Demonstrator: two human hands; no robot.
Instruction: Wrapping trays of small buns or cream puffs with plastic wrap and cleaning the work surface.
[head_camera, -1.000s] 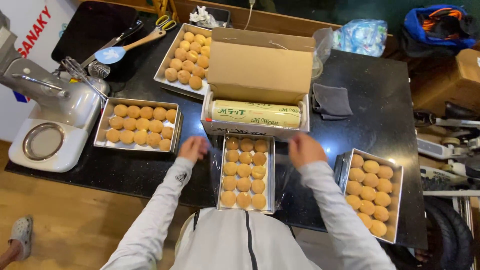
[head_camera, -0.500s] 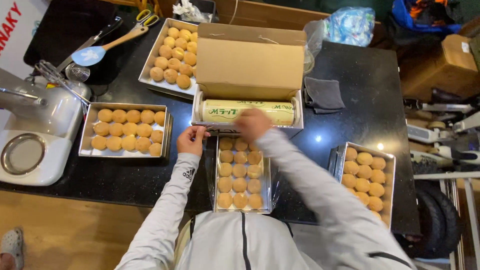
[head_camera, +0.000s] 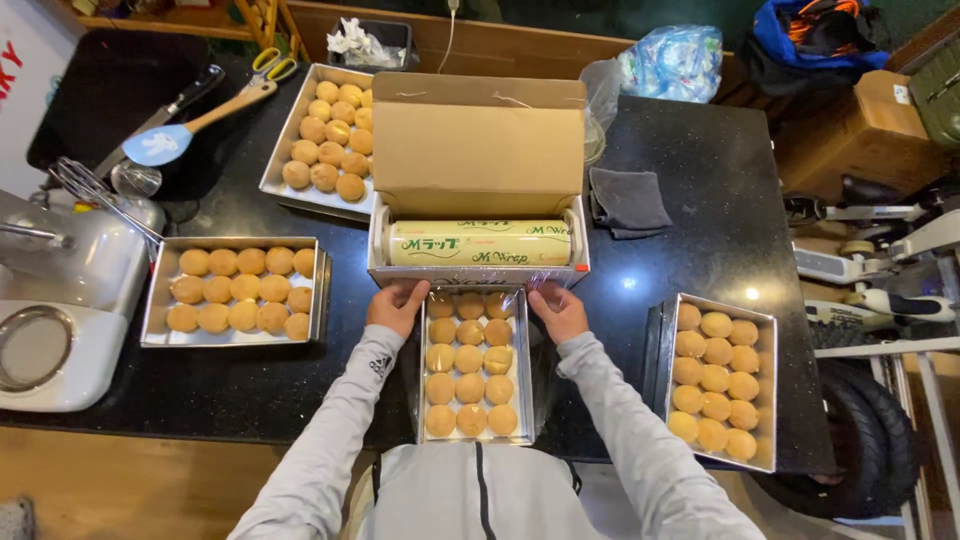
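Observation:
A metal tray (head_camera: 524, 380) of several round golden buns lies lengthwise in front of me on the black counter. Just beyond it stands an open cardboard dispenser box (head_camera: 478, 150) holding a roll of cling film (head_camera: 480, 243). My left hand (head_camera: 396, 305) grips the film's edge at the tray's far left corner. At the far right corner my right hand (head_camera: 556, 309) pinches the same film edge. A sheet of clear film appears to stretch over the tray's far end between both hands.
Three more trays of buns sit around: left (head_camera: 155, 300), far left (head_camera: 280, 170), right (head_camera: 762, 400). A white mixer (head_camera: 60, 320) with a whisk stands at the left. A blue spatula (head_camera: 160, 143), scissors (head_camera: 268, 66), a grey cloth (head_camera: 630, 200) and a plastic bag (head_camera: 675, 55) lie behind.
My right hand came back from the roll in the box to the tray's far right corner. My left hand stayed at the far left corner.

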